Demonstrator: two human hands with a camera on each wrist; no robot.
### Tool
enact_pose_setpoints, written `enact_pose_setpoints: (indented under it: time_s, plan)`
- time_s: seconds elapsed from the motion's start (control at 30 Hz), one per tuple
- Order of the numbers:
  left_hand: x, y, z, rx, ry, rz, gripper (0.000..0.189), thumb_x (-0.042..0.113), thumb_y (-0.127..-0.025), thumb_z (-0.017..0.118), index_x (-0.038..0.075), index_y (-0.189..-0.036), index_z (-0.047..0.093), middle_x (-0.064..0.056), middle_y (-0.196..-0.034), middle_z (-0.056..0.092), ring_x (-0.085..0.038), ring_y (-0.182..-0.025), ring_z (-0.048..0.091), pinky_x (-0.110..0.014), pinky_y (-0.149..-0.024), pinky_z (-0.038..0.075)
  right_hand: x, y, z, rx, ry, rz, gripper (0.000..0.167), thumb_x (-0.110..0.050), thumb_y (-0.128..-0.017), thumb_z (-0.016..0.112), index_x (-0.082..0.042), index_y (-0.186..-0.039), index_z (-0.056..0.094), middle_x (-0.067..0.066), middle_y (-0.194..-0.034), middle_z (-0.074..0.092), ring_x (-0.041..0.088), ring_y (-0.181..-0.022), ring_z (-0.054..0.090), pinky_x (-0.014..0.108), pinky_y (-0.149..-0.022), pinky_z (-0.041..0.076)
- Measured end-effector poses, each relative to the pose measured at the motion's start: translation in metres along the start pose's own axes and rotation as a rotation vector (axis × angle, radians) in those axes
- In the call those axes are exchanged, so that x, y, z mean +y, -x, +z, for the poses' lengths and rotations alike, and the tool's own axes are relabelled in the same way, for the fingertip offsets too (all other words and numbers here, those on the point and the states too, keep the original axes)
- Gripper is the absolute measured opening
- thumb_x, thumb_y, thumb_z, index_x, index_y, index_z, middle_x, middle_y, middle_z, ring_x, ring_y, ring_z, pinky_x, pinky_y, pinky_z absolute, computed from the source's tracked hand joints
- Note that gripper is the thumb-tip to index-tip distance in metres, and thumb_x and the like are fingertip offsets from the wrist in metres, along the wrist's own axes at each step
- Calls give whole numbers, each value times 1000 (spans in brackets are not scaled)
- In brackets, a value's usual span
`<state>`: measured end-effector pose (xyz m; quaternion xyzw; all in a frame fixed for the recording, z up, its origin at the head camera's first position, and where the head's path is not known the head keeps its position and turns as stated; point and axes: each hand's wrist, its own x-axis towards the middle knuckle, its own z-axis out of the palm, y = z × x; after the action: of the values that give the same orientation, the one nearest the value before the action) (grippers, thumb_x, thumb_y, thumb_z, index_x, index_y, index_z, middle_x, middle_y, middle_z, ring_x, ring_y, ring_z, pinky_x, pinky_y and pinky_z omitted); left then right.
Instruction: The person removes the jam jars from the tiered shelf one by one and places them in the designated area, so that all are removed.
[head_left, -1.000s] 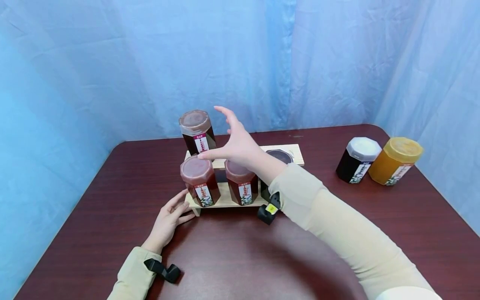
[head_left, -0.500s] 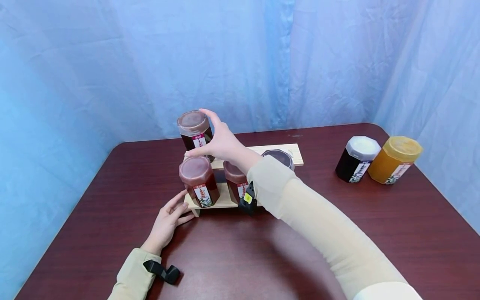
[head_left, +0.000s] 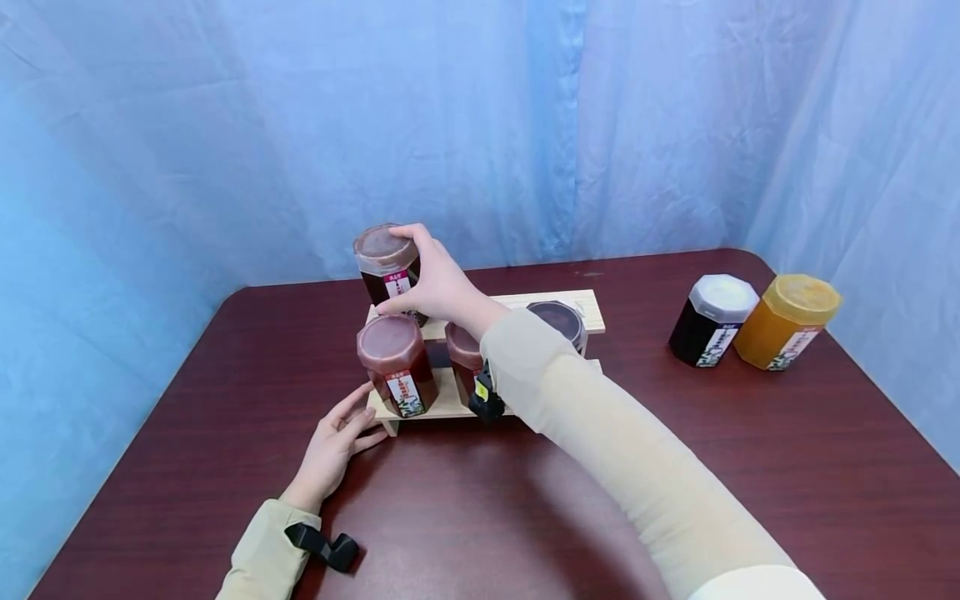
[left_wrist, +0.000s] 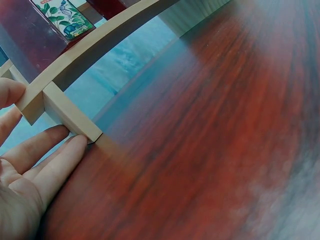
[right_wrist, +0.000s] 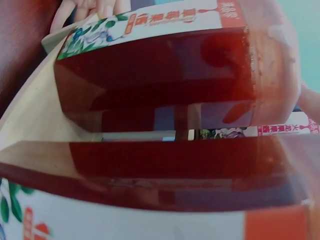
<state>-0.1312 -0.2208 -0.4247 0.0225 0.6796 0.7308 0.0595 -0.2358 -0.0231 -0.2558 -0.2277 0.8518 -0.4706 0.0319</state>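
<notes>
A two-tier wooden rack (head_left: 446, 395) bears several jam jars. My right hand (head_left: 444, 285) grips the dark jam jar (head_left: 377, 287) at the left of the upper tier, thumb at its front and fingers at its lid. Below stand a reddish jam jar (head_left: 390, 335) at the left, a second reddish jar (head_left: 461, 343) half hidden behind my right wrist, and a dark-lidded jar (head_left: 557, 317). At the rack's left end, my left hand (head_left: 328, 454) touches the wood with spread, fairly straight fingers. In the left wrist view two fingertips (left_wrist: 75, 145) rest against the rack's leg (left_wrist: 72, 114).
On the right side of the dark red table (head_left: 615, 500) stand a black jar with a white lid (head_left: 712, 321) and a yellow jar (head_left: 787, 322), side by side. A light blue curtain (head_left: 480, 125) hangs behind the table.
My right hand has moved left and closed its fingers and thumb around the upper dark jam jar. The left hand stays at the rack's end.
</notes>
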Motion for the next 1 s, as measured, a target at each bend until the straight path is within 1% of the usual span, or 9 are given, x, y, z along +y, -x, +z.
enact_pose_setpoints:
  time_s: [0.2,0.37,0.5,0.7,0.9,1.0]
  plan:
    - [1,-1,0,6,5,9,52,11,-99,48,1,-145,27,9,-98,64,-7,-93,65,-28,-79,56,-2,0,2,12,-20,-18,86,-17,-75,81,-19,-142,27,7,-142,41,20,-130,43,36,-102,44]
    - [0,-1,0,6,1,15,51,11,-99,48,1,-145,27,10,-98,65,-7,-93,66,-28,-78,56,-3,-1,4,34,1,-9,81,-17,-78,78,-20,-142,28,7,-143,41,21,-127,46,36,-96,46]
    - [-1,0,-1,1,-6,17,51,12,-99,47,0,-145,27,10,-98,65,-7,-93,65,-27,-78,56,0,-3,6,55,22,-19,77,-16,-80,76,-20,-141,30,8,-143,42,21,-125,47,35,-93,47]
    - [-1,-1,-1,2,-4,20,50,12,-99,47,1,-145,28,10,-98,65,-7,-93,65,-27,-78,56,1,-3,6,77,48,-29,74,-17,-80,77,-20,-139,32,7,-138,46,20,-121,49,33,-92,47]
    - [-2,-3,-2,-3,0,27,50,12,-99,47,1,-144,28,9,-98,65,-8,-93,65,-27,-79,56,-1,-1,7,106,57,-18,73,-17,-78,77,-21,-137,34,5,-134,50,19,-116,52,31,-84,51]
    - [-3,-3,-2,4,7,29,47,12,-99,48,5,-143,31,9,-98,65,-8,-93,66,-28,-78,56,-1,-1,8,121,74,-18,72,-17,-77,77,-21,-136,35,6,-132,51,19,-114,54,31,-83,51]
